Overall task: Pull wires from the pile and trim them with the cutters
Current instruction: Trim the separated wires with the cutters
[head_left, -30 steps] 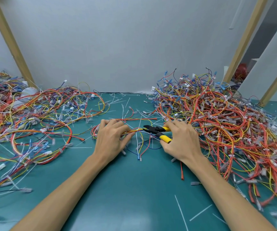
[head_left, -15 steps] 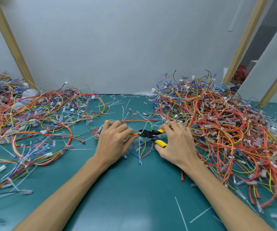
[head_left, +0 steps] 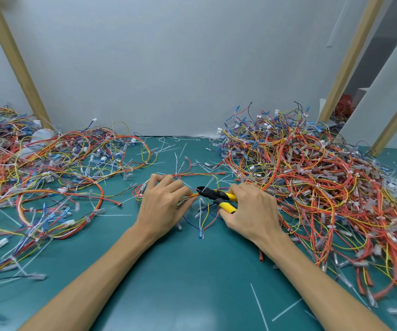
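The left hand pinches a wire bundle at mid-table while the right hand curls round the yellow cutters nosing at it, a spread heap likely done at left, the big pile at right yet to trim.

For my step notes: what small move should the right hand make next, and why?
Probably squeeze the cutters shut: the right hand grips their yellow handles, and the black tips sit at the wire bundle that the left hand holds.
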Tool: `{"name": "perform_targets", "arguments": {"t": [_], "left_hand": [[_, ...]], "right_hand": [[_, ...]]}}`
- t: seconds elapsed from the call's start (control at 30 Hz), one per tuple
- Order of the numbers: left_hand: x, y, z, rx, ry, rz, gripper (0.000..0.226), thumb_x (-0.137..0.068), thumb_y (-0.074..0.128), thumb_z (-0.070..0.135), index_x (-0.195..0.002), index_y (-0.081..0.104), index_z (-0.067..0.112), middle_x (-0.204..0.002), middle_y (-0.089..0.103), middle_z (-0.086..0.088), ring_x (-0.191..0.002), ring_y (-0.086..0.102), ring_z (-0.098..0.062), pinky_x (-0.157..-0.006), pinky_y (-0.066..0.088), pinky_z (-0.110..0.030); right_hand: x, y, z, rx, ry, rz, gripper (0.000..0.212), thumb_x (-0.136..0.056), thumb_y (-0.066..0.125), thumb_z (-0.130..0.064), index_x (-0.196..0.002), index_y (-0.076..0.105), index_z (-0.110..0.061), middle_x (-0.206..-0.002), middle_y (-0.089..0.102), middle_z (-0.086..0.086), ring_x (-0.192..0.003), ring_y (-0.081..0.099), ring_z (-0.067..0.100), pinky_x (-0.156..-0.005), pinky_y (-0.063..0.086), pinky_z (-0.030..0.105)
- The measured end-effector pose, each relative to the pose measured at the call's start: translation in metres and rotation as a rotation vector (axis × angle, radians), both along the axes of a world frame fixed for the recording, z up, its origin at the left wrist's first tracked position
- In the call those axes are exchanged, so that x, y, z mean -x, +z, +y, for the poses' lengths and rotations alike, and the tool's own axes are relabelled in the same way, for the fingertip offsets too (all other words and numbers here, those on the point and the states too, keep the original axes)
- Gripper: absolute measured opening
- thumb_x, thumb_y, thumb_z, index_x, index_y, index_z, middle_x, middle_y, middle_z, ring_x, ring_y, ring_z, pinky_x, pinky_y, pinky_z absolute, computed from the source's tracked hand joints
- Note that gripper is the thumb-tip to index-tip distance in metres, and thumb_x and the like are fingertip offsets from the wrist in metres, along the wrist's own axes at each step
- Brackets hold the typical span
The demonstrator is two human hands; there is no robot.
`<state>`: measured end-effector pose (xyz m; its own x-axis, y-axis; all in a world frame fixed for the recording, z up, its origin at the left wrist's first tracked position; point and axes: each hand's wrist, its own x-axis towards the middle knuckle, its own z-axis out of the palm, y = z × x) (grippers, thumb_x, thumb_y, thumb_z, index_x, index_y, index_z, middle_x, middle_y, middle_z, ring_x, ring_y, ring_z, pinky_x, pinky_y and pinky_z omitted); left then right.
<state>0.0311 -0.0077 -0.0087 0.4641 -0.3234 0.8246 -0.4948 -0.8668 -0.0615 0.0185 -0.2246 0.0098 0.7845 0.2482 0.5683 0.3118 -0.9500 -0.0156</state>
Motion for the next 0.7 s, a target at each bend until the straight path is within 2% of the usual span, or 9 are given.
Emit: {"name": "perform_targets", "arguments": {"t": [0.07,0.2,0.33,0.47,0.6,0.7], "left_hand": [[0.000,0.000,0.001,0.003,-0.001,-0.003,0.024,-0.090,0.065,0.038,-0.074,0.066,0.020,-0.070,0.058,0.008,-0.071,0.052,-0.021,-0.073,0.037,-0.033],[0.001,0.000,0.001,0.000,-0.008,0.002,0.024,-0.089,0.066,0.037,-0.074,0.066,0.019,-0.070,0.059,0.007,-0.070,0.053,-0.021,-0.073,0.038,-0.033],[0.003,0.001,0.001,-0.012,-0.012,0.006,0.025,-0.090,0.064,0.038,-0.074,0.067,0.019,-0.070,0.059,0.007,-0.071,0.053,-0.021,-0.073,0.038,-0.034],[0.005,0.003,0.000,0.005,-0.002,0.064,0.023,-0.088,0.066,0.038,-0.075,0.069,0.020,-0.070,0.061,0.007,-0.070,0.057,-0.021,-0.074,0.040,-0.034],[0.010,0.006,0.000,0.123,-0.041,0.344,0.017,-0.088,0.067,0.040,-0.089,0.072,0.024,-0.078,0.070,0.009,-0.071,0.062,-0.021,-0.070,0.045,-0.035],[0.013,0.006,0.000,0.251,-0.076,0.570,0.016,-0.092,0.060,0.043,-0.100,0.068,0.033,-0.078,0.071,0.010,-0.076,0.064,-0.018,-0.071,0.050,-0.035]], "right_hand": [[0.001,0.000,0.002,0.003,-0.001,-0.010,0.035,-0.063,0.077,-0.046,-0.071,0.055,-0.019,-0.066,0.057,-0.005,-0.062,0.056,0.023,-0.054,0.027,0.024],[0.000,0.000,0.002,0.010,0.039,-0.002,0.035,-0.068,0.076,-0.044,-0.076,0.057,-0.017,-0.070,0.057,-0.002,-0.068,0.054,0.025,-0.058,0.037,0.030],[-0.001,0.000,0.002,0.007,0.022,0.064,0.033,-0.074,0.065,-0.050,-0.072,0.047,-0.022,-0.068,0.057,-0.005,-0.068,0.056,0.026,-0.052,0.029,0.028],[0.000,-0.002,0.001,-0.001,0.030,0.038,0.032,-0.072,0.070,-0.047,-0.071,0.049,-0.022,-0.067,0.059,-0.004,-0.067,0.056,0.026,-0.052,0.027,0.027],[-0.002,-0.001,0.000,-0.013,0.037,0.060,0.034,-0.073,0.064,-0.049,-0.070,0.042,-0.025,-0.066,0.058,-0.004,-0.063,0.055,0.026,-0.052,0.027,0.028],[-0.004,-0.002,-0.003,-0.035,0.031,0.070,0.033,-0.072,0.056,-0.051,-0.065,0.041,-0.023,-0.058,0.050,-0.006,-0.054,0.044,0.024,-0.048,0.027,0.026]]}}
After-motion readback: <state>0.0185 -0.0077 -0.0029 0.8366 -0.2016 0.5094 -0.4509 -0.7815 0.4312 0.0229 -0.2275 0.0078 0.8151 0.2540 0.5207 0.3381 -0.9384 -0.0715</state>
